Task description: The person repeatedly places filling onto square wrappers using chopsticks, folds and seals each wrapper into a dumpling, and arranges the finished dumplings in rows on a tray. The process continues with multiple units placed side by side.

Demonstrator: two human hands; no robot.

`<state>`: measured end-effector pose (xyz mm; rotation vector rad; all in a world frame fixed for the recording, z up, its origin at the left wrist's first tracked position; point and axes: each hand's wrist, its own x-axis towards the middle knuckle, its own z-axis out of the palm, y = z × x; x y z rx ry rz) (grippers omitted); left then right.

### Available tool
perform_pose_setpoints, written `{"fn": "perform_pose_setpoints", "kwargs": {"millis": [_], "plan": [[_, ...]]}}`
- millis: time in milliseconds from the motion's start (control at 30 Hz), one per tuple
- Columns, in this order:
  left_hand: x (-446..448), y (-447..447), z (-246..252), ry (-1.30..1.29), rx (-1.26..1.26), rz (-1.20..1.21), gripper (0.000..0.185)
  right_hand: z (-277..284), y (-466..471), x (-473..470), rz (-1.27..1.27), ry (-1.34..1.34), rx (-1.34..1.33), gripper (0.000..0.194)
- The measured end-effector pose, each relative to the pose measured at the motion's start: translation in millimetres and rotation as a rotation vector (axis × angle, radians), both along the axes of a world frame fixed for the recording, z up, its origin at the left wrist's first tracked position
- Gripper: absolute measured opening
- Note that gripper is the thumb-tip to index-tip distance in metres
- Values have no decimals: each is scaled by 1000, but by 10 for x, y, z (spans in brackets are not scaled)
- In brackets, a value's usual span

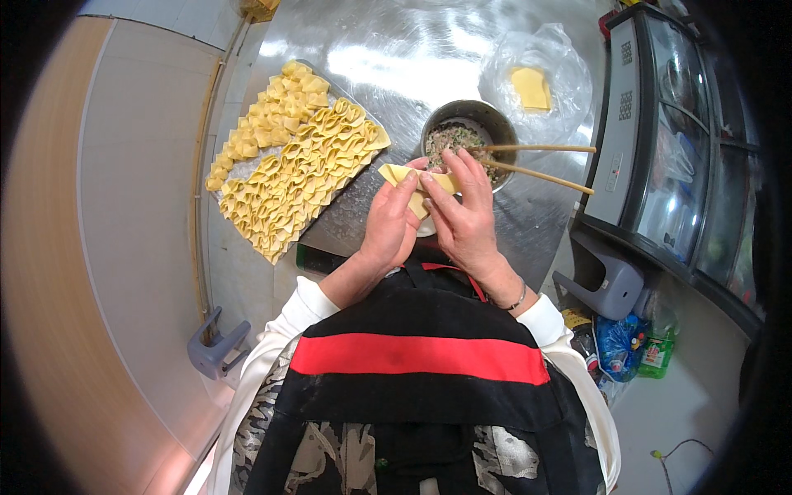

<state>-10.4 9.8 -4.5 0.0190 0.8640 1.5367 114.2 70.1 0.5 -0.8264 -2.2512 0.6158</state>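
Both hands meet in front of my chest around a yellow dough wrapper (438,180) that is partly folded over. My left hand (391,215) pinches its left part between thumb and fingers. My right hand (465,213) presses on its right part with the fingertips; whether filling lies inside is hidden. Another piece of yellow dough (419,205) shows lower down between the hands. Just beyond them stands a round metal pot (506,131) with minced filling (455,137) flecked with green. A pair of wooden chopsticks (538,148) leans in it, pointing right.
On the left, a tray (322,213) carries many folded dumplings (297,167) in dense rows. Square wrappers (531,88) lie on a clear plastic bag (569,93) on the steel table (371,68). A glass-door display fridge (674,142) borders the right side, with bottles (657,352) on the floor below.
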Motion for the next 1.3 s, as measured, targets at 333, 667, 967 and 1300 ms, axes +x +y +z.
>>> {"fn": "perform_pose_setpoints", "kwargs": {"millis": [333, 667, 967, 1300], "plan": [[-236, -146, -176, 87, -48, 49, 34, -401, 387, 931, -681, 9, -613, 16], [-484, -406, -250, 113, -36, 75, 37, 142, 410, 598, -204, 416, -185, 19], [-711, -655, -240, 123, 19, 164, 39, 504, 10, 234, 150, -213, -52, 40], [-736, -785, -195, 140, 26, -18, 39, -435, -210, 157, 187, -854, -185, 28]]}}
